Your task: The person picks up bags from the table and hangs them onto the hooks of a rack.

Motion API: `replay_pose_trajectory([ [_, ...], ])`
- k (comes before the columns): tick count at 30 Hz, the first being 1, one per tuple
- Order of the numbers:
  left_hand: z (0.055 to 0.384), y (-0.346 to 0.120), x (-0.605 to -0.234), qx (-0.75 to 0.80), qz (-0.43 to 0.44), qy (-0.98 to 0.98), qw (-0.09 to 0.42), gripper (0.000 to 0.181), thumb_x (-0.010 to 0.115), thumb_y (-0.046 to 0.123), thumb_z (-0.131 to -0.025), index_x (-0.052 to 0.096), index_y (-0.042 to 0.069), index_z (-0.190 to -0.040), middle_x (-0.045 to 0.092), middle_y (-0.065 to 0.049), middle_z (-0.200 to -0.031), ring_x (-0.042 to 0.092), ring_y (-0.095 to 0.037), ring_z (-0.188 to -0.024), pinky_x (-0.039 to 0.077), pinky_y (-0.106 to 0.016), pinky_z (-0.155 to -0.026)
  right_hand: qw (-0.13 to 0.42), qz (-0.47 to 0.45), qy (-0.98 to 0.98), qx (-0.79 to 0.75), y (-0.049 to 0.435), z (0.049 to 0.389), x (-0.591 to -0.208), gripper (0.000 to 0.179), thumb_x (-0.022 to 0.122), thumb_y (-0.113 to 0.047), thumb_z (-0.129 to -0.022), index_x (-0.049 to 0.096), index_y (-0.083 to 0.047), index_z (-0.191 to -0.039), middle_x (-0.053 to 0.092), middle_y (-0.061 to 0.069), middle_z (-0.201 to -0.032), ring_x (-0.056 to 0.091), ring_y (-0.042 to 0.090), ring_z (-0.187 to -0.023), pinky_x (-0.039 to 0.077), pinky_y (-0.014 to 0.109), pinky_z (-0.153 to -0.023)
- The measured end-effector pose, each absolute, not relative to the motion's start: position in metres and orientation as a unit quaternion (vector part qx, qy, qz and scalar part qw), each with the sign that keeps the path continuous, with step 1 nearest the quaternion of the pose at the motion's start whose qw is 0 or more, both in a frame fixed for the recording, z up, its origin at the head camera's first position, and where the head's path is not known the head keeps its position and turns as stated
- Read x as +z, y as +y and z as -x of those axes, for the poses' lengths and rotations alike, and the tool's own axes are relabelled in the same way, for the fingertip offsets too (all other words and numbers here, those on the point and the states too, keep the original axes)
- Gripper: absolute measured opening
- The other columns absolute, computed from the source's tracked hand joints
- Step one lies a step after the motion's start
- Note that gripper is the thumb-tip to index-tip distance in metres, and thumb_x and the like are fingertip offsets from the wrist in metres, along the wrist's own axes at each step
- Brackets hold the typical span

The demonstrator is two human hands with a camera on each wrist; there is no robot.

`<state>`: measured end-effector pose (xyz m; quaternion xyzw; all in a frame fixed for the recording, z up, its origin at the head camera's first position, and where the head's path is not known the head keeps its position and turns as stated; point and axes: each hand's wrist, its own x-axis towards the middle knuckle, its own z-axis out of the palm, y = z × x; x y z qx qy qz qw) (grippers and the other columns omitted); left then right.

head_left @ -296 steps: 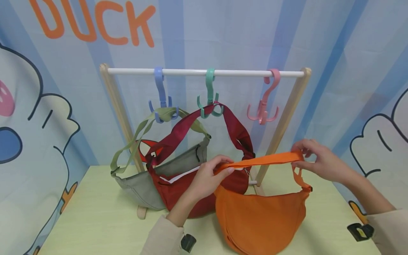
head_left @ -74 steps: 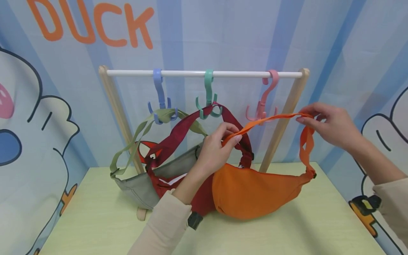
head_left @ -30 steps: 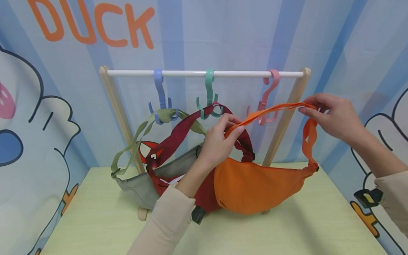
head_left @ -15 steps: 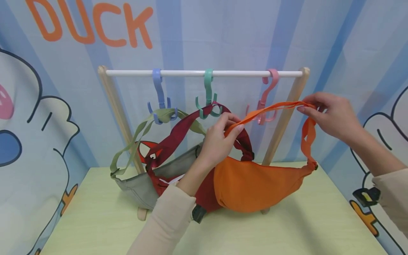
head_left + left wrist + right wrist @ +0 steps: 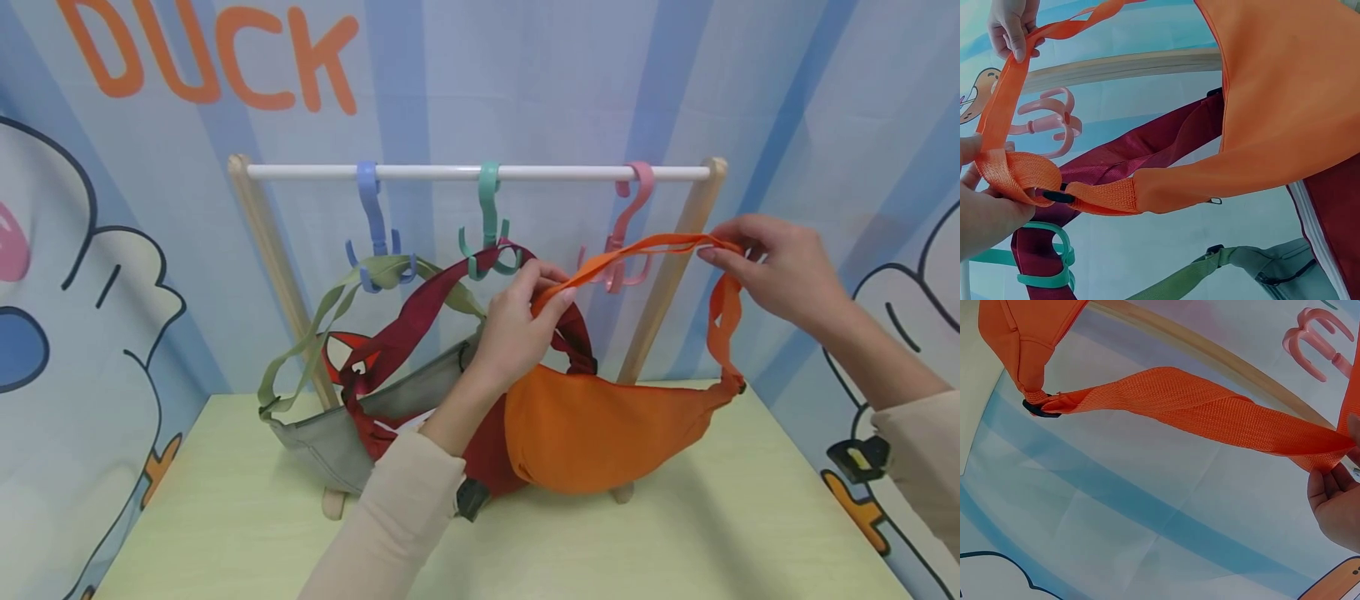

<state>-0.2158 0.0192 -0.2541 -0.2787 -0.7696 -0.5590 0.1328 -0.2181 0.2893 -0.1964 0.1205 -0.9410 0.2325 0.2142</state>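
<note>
An orange shoulder bag (image 5: 607, 429) hangs below both hands, in front of the rack's right side. My left hand (image 5: 517, 329) pinches the left part of its orange strap (image 5: 622, 250) between thumb and fingers. Higher and farther right, my right hand (image 5: 780, 267) pinches the same strap near its right bend. Behind the stretched strap is a pink hook (image 5: 619, 275) on the rod, partly covered by it. In the left wrist view the strap loops at a black buckle (image 5: 1059, 197) beside the left fingers. Another buckle (image 5: 1041, 409) joins strap and bag in the right wrist view.
A dark red bag (image 5: 487, 458) hangs from the green hook (image 5: 489, 208), partly behind the orange bag. The grey bag (image 5: 322, 454) hangs by its green strap from the blue hook (image 5: 371, 208). A white rod (image 5: 435, 172) joins two wooden posts. All stand on a pale table (image 5: 225, 517).
Over the last ten seconds both hands have raised the orange bag's strap to the level of the pink hook, and the bag has risen with it. In the last second it rises only slightly.
</note>
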Motion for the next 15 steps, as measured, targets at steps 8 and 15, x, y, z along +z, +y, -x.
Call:
replay_pose_trajectory([
  [8,0.2179,0.0209,-0.2551,-0.563,0.273,-0.769,0.128,0.019,0.054,0.016,-0.093,0.052,0.007,-0.109,0.058,-0.006,-0.093,0.050,-0.017,-0.073,0.042,-0.022,-0.060,0.222,-0.125,-0.940,0.228,0.2894,0.2199,-0.1966,0.029,0.060,-0.023,-0.089,0.060,0.000,-0.106,0.058,0.015,-0.084,0.049,0.028,-0.074,0.039,0.020,-0.050],
  [15,0.2185,0.0212,-0.2543,-0.564,0.264,-0.772,0.126,0.019,0.054,0.017,-0.093,0.052,0.008,-0.110,0.058,-0.006,-0.094,0.050,-0.018,-0.075,0.041,-0.022,-0.060,0.220,-0.111,-0.941,0.233,0.2859,0.2226,-0.1964,0.032,0.058,-0.026,-0.090,0.059,0.002,-0.107,0.057,0.017,-0.085,0.049,0.028,-0.071,0.040,0.020,-0.049],
])
